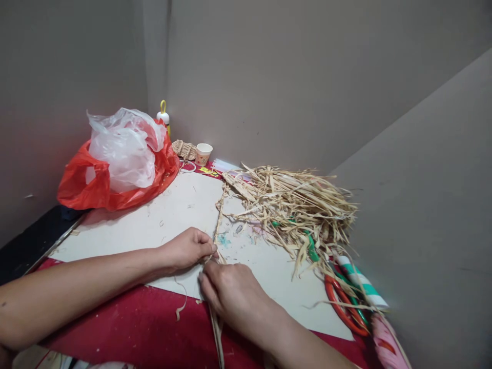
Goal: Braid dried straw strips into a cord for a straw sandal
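Note:
A thin braided cord of dry straw [219,220] runs over the pale board from its far side down to my hands. My left hand [189,249] pinches the cord near its lower end, fingers closed. Right beside it, slightly nearer to me, my right hand [230,289] is closed on the loose strands. Those straw strands [216,333] hang below my right hand, past the board's front edge. A large heap of dry straw [295,200] lies at the back right of the board.
A red plastic bag [86,177] with white plastic sits at the left. Behind are a bottle [163,117], a woven straw piece [184,149] and a paper cup [203,154]. Red-handled scissors [340,307] and a striped roll [363,284] lie at the right. Grey walls border the table.

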`<state>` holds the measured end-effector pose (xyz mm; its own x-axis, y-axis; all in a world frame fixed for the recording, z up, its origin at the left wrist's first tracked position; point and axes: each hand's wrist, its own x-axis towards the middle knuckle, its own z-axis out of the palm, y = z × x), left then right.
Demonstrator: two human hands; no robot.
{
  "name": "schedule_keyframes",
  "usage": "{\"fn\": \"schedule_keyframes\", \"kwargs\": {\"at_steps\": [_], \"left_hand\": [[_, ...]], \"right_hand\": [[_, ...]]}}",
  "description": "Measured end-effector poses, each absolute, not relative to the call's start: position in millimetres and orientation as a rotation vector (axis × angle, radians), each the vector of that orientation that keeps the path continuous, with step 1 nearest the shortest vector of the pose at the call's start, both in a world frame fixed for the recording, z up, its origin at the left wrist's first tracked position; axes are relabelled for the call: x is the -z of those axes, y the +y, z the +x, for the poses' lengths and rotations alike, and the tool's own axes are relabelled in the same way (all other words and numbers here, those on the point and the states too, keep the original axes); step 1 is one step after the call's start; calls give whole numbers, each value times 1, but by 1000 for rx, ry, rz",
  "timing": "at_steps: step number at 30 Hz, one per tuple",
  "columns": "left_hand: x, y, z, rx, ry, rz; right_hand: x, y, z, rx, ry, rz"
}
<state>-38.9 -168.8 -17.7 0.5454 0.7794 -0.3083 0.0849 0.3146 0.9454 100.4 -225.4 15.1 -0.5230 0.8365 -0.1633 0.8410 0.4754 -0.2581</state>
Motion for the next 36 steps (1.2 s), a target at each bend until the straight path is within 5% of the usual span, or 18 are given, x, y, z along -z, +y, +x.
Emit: {"fn": "schedule_keyframes", "kwargs": {"at_steps": [4, 7, 12, 20, 28, 31, 36], "left_hand": [[13, -168, -40, -521, 856, 1094], [13, -168, -42, -493, 814, 1087], [16, -167, -43, -468, 814, 1161], [17, -166, -42, -421, 860, 1266], [15, -166, -42, -433, 839, 1212], [15, -167, -41, -438, 829, 1187], [14, -168, -41, -468, 805, 1129]], "right_hand": [[-51, -228, 120, 1118, 2767, 951], [-67, -211, 149, 1394, 2753, 1165], [-40, -154, 202, 579, 2758, 2658], [26, -107, 226, 3, 2593, 2387], [2, -127, 202, -53, 3051, 3023], [-21, -144, 182, 390, 3181, 3193], [-45, -168, 160, 2235, 2691, 2709]]}}
